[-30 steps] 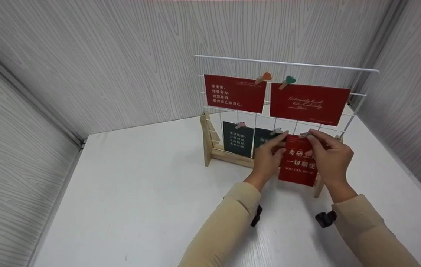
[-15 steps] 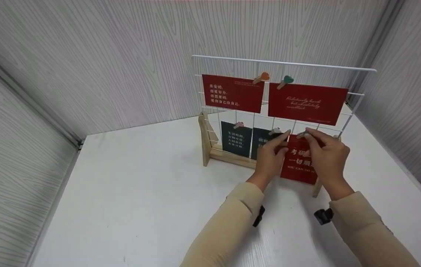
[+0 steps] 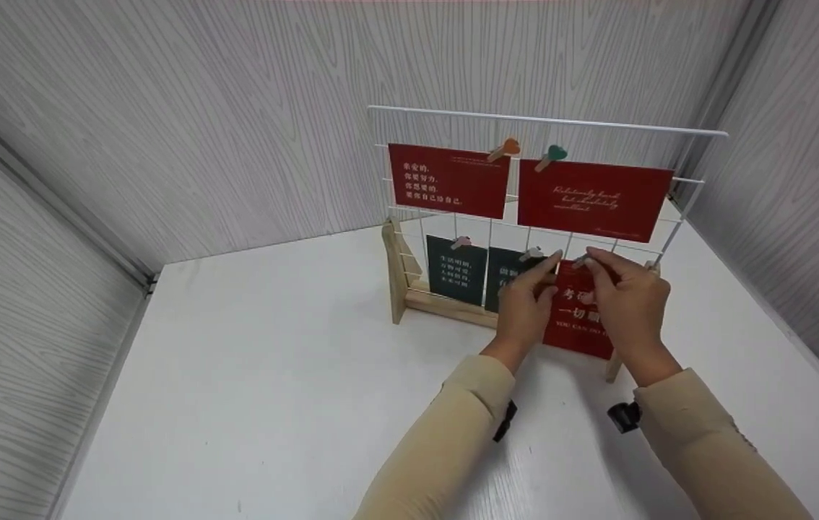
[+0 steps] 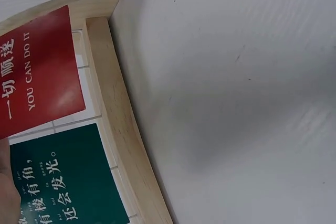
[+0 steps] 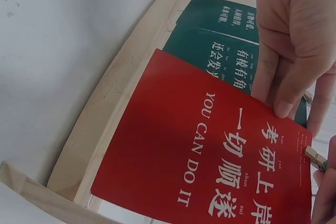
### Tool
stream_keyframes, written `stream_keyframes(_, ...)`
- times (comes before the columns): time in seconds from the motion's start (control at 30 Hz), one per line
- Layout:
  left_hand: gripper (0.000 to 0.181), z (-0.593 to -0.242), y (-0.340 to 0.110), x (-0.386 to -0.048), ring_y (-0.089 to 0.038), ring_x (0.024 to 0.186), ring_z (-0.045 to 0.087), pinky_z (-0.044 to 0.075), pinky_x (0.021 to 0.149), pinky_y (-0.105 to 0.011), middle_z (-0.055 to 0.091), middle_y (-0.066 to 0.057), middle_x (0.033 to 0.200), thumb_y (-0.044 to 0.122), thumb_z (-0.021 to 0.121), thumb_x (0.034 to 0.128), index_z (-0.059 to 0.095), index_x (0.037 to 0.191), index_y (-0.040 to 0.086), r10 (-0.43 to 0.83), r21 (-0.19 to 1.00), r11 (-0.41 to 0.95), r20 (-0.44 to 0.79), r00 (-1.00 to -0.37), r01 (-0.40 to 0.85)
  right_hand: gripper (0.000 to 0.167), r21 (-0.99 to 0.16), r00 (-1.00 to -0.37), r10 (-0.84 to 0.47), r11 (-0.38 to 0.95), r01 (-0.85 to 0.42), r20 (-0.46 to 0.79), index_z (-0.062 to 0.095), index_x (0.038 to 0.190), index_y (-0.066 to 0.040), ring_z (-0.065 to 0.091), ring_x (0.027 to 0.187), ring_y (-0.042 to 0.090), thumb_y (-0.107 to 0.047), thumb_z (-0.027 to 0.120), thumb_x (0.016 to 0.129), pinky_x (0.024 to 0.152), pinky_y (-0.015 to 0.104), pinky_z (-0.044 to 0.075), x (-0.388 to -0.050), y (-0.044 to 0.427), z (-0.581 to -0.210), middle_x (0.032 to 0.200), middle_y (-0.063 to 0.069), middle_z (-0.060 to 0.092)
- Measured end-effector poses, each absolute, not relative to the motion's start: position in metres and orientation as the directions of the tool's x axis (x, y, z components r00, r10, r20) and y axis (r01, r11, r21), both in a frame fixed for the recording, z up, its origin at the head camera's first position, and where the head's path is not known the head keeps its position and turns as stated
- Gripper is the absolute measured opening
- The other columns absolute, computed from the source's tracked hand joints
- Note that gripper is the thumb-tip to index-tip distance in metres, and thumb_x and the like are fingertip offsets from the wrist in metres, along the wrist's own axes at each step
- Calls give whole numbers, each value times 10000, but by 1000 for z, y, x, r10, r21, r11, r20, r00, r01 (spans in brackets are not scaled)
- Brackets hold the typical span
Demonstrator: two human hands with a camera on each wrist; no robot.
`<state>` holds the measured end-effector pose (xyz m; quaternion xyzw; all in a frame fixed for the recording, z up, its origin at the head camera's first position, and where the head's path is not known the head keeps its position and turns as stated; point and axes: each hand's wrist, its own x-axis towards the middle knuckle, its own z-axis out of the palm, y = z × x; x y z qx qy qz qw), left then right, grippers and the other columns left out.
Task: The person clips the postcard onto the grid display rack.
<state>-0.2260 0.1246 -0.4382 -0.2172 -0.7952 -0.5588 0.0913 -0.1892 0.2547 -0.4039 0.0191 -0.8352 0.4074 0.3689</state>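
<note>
A red postcard (image 3: 574, 334) with white lettering stands upright against the lower right of a white wire grid rack (image 3: 547, 121). My left hand (image 3: 523, 310) pinches its left edge, the thumb in front in the right wrist view. At the card's top edge my right hand (image 3: 632, 307) pinches a small wooden clothespin (image 5: 316, 158), whose end overlaps the card. Right-hand fingers hide part of the lettering in the head view. Beside the left hand hangs a dark green card (image 4: 68, 177), partly covered by that hand.
Two red cards (image 3: 449, 180) hang above, under an orange heart clip (image 3: 510, 147) and a green heart clip (image 3: 556, 152). Another green card (image 3: 456, 271) hangs lower left. The rack's wooden base (image 4: 118, 82) stands on a white table (image 3: 272, 375), with panel walls behind and beside.
My right hand has shifted left along the card's top edge with the clothespin. The card's lower edge has swung slightly toward the rack. My left hand keeps its hold.
</note>
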Motion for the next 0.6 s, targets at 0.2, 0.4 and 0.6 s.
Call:
stream_keyframes(0.2,498,-439,127,-227,0,948,580,448,836,-126,668,-6,1060,-28,611,899,556,1348,179,237,838,297,398,-886,457,191,-613,-728,231,725,-314,646,722,1076,-32,629,483,205,-61,651,901,478,40,395,-191,253,-400,913,113,718)
stream_keyframes(0.4,484,-440,127,-227,-9,955,569,444,832,-114,648,-14,1077,-37,606,900,544,1340,154,253,832,305,398,-882,463,201,-577,-770,188,771,-269,610,702,1096,0,595,420,176,-53,627,917,371,63,354,-192,250,-395,905,173,705)
stream_keyframes(0.6,458,-439,128,-228,-9,968,561,439,840,-112,635,-4,1117,-34,601,904,552,1316,160,257,837,308,385,-886,453,199,-574,-805,192,791,-211,561,700,1095,2,605,434,182,-59,619,924,386,126,415,-192,249,-389,946,186,699)
